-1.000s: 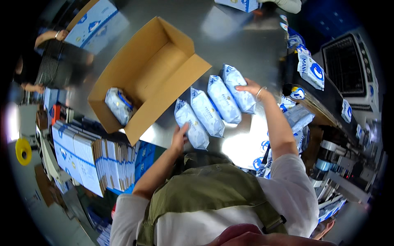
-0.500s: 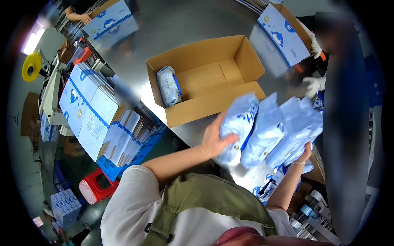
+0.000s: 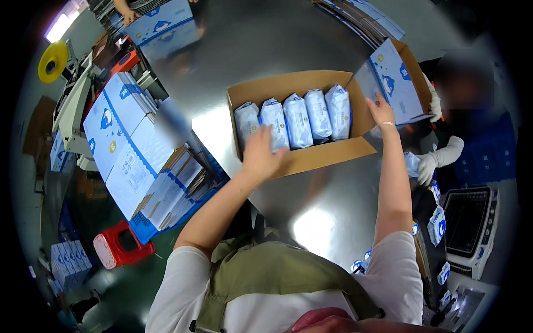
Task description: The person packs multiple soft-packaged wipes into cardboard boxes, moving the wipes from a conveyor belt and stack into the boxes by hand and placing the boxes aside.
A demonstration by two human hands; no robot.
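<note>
An open brown cardboard box (image 3: 327, 157) stands on the metal table with a row of several pale blue soft packs, like wet-wipe packs (image 3: 298, 121), upright side by side in it. My left hand (image 3: 263, 154) is over the box's near wall, its fingers spread against the packs at the left end and holding nothing. Just outside the box's right end, my right hand (image 3: 381, 111) is empty with thumb and fingers apart. Part of the leftmost packs is hidden behind my left hand.
Flattened printed cartons (image 3: 125, 139) are stacked in a blue crate at left, above a red stool (image 3: 119, 244). A co-worker's gloved hand (image 3: 427, 166) is by packs at right, near another open box (image 3: 397, 83). A further co-worker's box (image 3: 161, 22) stands far left.
The group of packs between my hands has gone into the box beside the single pack there. Both hands have let go. In the picture, the box sits further right.
</note>
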